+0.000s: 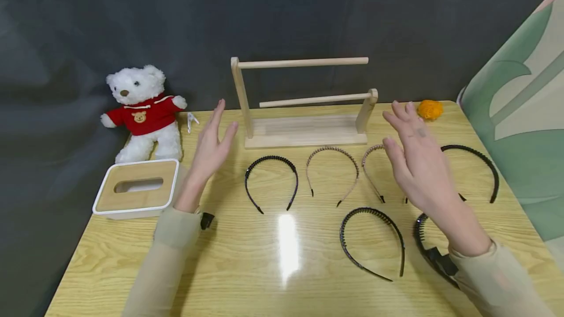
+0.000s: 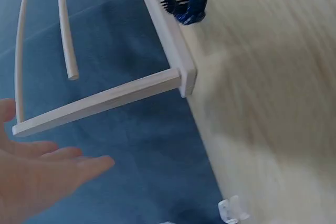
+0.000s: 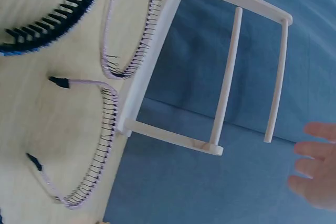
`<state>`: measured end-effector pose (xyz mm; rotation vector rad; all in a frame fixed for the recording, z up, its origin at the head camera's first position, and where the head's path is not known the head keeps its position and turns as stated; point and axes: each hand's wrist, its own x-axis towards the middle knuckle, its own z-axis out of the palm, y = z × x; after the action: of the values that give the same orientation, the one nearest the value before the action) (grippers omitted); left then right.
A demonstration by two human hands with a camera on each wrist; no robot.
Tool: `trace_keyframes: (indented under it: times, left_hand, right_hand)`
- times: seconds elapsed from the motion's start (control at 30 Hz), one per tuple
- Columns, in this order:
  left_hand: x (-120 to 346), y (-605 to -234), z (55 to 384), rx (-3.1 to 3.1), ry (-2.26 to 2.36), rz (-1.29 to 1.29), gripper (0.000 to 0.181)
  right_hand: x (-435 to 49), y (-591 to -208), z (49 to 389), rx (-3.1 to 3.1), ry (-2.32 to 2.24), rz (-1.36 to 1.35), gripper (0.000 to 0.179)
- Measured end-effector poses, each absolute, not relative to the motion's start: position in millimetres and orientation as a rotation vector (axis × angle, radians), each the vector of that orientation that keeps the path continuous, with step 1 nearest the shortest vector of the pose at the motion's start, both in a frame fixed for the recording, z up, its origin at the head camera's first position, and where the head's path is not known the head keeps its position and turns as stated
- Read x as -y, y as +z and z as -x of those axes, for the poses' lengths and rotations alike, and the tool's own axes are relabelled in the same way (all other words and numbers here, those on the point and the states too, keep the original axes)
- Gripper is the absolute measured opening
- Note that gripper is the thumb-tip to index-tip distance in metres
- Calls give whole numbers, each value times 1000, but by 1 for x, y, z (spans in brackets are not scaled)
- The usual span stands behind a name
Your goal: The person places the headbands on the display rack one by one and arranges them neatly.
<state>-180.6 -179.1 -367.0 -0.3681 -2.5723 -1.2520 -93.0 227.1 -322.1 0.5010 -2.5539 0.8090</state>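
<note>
My left hand (image 1: 209,150) hovers with straight, spread fingers just left of a wooden two-bar rack (image 1: 304,133), holding nothing. To the rack's right, my right hand (image 1: 420,165) is held up with its fingers extended, also holding nothing. It partly covers a thin pinkish headband (image 1: 370,176) and a black headband (image 1: 489,163). Before the rack lie another thin headband (image 1: 336,148) with teeth and a dark toothed headband (image 1: 270,158). Nearer the front are a black headband (image 1: 341,236) and another (image 1: 419,241), partly hidden by my right forearm.
At the back left sits a white teddy bear (image 1: 152,116) in a red sweater, behind a tissue box (image 1: 103,192) with a wooden lid. A small white clip (image 1: 190,121) lies beside the bear. An orange fluffy ball (image 1: 430,109) rests at the back right.
</note>
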Motion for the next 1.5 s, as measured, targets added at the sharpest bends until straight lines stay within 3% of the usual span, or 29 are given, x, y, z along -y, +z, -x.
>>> trace_keyframes:
  times: [0.5,1.17,1.5]
  left_hand:
    - [162,-395,211,2498,-1551,352,69]
    - [164,-405,223,2472,-1788,319,61]
    - [164,-415,228,2392,-1929,455,55]
  right_hand:
    - [-245,-343,69,2680,1007,-584,42]
    - [-262,-387,50,3060,927,-556,33]
    - [-263,-409,49,3057,818,-718,27]
